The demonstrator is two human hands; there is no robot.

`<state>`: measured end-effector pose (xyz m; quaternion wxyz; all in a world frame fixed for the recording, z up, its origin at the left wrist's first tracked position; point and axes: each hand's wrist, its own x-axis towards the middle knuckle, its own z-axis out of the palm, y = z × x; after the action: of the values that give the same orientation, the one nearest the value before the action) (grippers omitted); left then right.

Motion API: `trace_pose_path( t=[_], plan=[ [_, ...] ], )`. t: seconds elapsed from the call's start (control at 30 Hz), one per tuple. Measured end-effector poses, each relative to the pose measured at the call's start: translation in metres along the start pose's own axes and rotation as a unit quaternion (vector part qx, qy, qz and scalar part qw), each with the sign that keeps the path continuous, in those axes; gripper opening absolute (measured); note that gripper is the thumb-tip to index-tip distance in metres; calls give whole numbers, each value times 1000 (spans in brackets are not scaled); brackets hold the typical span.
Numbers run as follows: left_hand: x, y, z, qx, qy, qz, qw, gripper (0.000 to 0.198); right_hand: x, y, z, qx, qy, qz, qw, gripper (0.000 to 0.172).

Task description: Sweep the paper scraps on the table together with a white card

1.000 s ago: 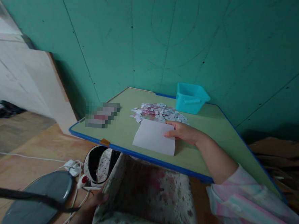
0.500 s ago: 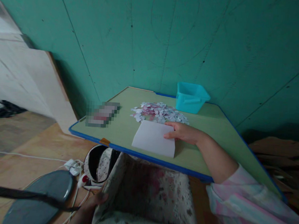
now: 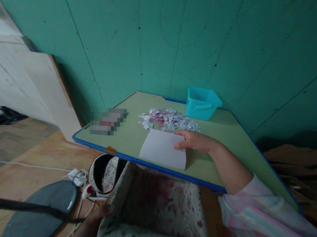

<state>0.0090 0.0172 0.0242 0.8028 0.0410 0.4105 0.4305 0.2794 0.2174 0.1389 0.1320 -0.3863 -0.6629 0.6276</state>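
Note:
My right hand (image 3: pixel 193 141) rests on the far right corner of a white sheet of paper (image 3: pixel 163 149) that lies near the front edge of the green table (image 3: pixel 227 140). Its fingers pinch that corner. Just behind the sheet lies a heap of small white and pink paper scraps (image 3: pixel 167 119). Low at the left, below the table, my left hand (image 3: pixel 101 213) grips the rim of a flowered fabric box (image 3: pixel 155 211) with the thumb over its edge.
A turquoise plastic tub (image 3: pixel 202 103) stands at the table's back by the green wall. A blurred object (image 3: pixel 108 121) lies at the table's left. On the floor are a round polka-dot bag (image 3: pixel 104 172), white cables (image 3: pixel 77 176) and a grey oval lid (image 3: pixel 44 208).
The white sheet has slid slightly toward the table's front edge under my right hand. My left hand stays on the box rim.

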Motion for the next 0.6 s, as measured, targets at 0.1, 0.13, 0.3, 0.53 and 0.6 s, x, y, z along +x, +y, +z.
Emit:
trace_pose_path(
  t=[0.1,0.13,0.3,0.53,0.6],
  plan=[
    [-3,1,4,10,13,-9,1000,40,-1,-2,0,-7,3,-1,1000,34],
    [-4,2,5,14,12,-4,1000,36,-2,-2,0,-9,4,-2,1000,33],
    [-6,10,13,54,55,69,995,19,-1,0,-1,-18,-4,-7,1000,35],
    [-5,12,10,41,58,85,994,24,-4,-4,1,-11,-22,-10,1000,34],
    [-4,11,8,49,66,81,993,24,-6,-5,1,-1,-24,-7,1000,35]
  ],
)
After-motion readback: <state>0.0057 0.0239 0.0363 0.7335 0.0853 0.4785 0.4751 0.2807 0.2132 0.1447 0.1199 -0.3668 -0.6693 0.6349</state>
